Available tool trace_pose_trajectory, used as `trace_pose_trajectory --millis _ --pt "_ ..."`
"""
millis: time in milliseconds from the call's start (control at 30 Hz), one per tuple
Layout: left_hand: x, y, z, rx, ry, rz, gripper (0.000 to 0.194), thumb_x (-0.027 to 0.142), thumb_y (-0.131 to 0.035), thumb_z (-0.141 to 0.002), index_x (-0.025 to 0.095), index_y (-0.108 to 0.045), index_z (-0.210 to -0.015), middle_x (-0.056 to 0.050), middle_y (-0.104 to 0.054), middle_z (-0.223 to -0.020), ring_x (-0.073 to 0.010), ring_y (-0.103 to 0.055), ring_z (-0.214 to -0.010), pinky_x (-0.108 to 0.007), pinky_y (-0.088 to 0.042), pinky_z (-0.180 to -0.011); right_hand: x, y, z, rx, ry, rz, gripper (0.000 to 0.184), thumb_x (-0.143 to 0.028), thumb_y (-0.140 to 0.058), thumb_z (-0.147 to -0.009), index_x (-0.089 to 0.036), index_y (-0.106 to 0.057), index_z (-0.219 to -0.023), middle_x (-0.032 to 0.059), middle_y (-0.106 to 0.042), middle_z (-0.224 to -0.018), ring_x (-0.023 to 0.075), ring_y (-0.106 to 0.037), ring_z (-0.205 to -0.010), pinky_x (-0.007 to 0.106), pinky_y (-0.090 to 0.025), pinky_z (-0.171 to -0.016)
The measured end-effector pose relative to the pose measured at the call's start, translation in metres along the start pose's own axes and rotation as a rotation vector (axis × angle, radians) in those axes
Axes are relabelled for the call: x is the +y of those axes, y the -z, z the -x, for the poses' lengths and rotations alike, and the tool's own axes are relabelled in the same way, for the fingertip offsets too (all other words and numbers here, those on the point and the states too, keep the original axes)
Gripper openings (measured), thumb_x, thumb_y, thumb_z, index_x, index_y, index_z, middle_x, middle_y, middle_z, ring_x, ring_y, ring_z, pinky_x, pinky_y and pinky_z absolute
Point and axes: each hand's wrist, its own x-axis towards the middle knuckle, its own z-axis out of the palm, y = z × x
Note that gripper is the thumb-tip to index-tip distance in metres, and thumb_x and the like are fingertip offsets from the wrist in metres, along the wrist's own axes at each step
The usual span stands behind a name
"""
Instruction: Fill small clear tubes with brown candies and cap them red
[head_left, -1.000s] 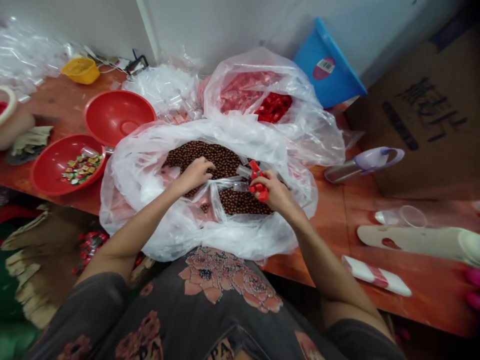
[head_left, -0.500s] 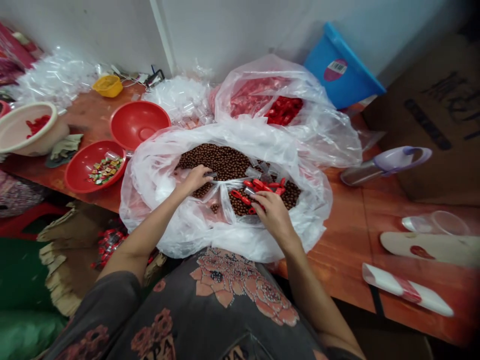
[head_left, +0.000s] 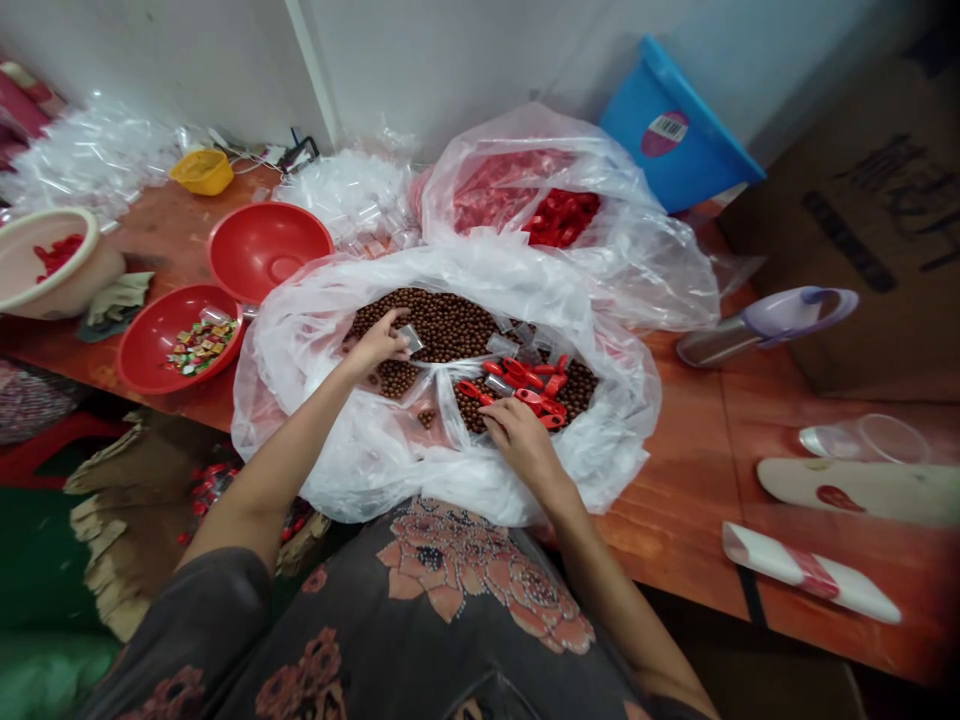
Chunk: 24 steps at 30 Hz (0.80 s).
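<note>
A large white plastic bag, spread wide on the table, holds a mass of small brown balls. Over its left part, my left hand grips a small clear plastic container, with one finger stretched out above the balls. My right hand is in the right part, its fingertips pinched together beside the red plastic caps. What those fingertips hold, if anything, is too small to make out. More small clear containers lie on the balls behind the red caps.
To the left stand a red bowl with colourful small pieces, another red bowl and a cream basin. Behind is a clear bag of red parts, near a blue bucket. A tumbler stands at the right.
My left hand has shifted slightly left and up, and the clear container in it now shows. My right hand has moved left and down, away from the clear tube among the red caps.
</note>
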Motion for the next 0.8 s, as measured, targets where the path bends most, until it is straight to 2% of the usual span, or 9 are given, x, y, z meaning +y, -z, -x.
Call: trace_pose_trajectory --millis 100,200,267,433,567,800 --pt "0.000 -0.011 -0.004 0.048 0.052 0.169 0.047 0.008 -0.063 -0.072 0.018 -0.055 -0.118 0.002 -0.058 -0.077 -0.0110 -0.061 -0.067 -0.028 -0.056 -0.071 0.002 -0.005 0.002 0.012 0.000 0.014 0.027 -0.020 -0.045 -0.096 -0.022 -0.068 -0.110 0.0116 -0.063 -0.108 0.0250 -0.061 -0.101 0.044 -0.054 -0.089" --pt "-0.004 -0.020 -0.008 0.128 0.051 0.081 0.032 0.012 -0.072 -0.066 0.015 -0.061 -0.096 -0.001 -0.063 -0.080 -0.0119 -0.060 -0.067 -0.026 -0.053 -0.065 0.005 -0.004 0.004 0.033 -0.009 0.016 0.028 -0.021 -0.044 -0.096 -0.023 -0.068 -0.111 0.0108 -0.063 -0.107 0.0241 -0.061 -0.100 0.043 -0.054 -0.089" --pt "-0.008 -0.021 -0.011 0.136 0.042 0.026 0.031 0.016 -0.079 -0.060 0.014 -0.063 -0.086 -0.002 -0.065 -0.081 -0.0132 -0.060 -0.068 -0.025 -0.051 -0.062 0.007 -0.001 0.006 0.047 -0.015 0.007 0.027 -0.021 -0.045 -0.096 -0.024 -0.068 -0.110 0.0099 -0.062 -0.103 0.0235 -0.061 -0.096 0.042 -0.055 -0.086" --pt "-0.010 -0.026 -0.021 0.078 0.060 0.051 0.034 0.018 -0.085 -0.051 0.013 -0.068 -0.079 -0.003 -0.067 -0.074 -0.0135 -0.058 -0.064 -0.024 -0.046 -0.057 0.008 0.010 0.006 0.069 -0.058 -0.015 0.028 -0.020 -0.045 -0.096 -0.024 -0.069 -0.109 0.0083 -0.060 -0.092 0.0222 -0.060 -0.087 0.040 -0.054 -0.081" --pt "-0.005 -0.042 -0.028 0.026 0.103 0.130 0.032 0.017 -0.085 -0.051 0.012 -0.068 -0.077 -0.002 -0.066 -0.067 -0.0117 -0.056 -0.059 -0.022 -0.044 -0.052 0.009 0.016 0.003 0.070 -0.077 0.009 0.028 -0.020 -0.043 -0.096 -0.023 -0.069 -0.108 0.0081 -0.059 -0.091 0.0223 -0.059 -0.085 0.039 -0.053 -0.079" --pt "-0.003 -0.063 -0.033 -0.070 0.163 0.275 0.033 0.012 -0.086 -0.054 0.013 -0.066 -0.081 -0.002 -0.068 -0.073 -0.0113 -0.062 -0.063 -0.025 -0.053 -0.064 0.014 0.015 0.004 0.071 -0.076 0.030 0.029 -0.018 -0.043 -0.095 -0.024 -0.069 -0.107 0.0091 -0.063 -0.094 0.0238 -0.061 -0.089 0.041 -0.053 -0.081"
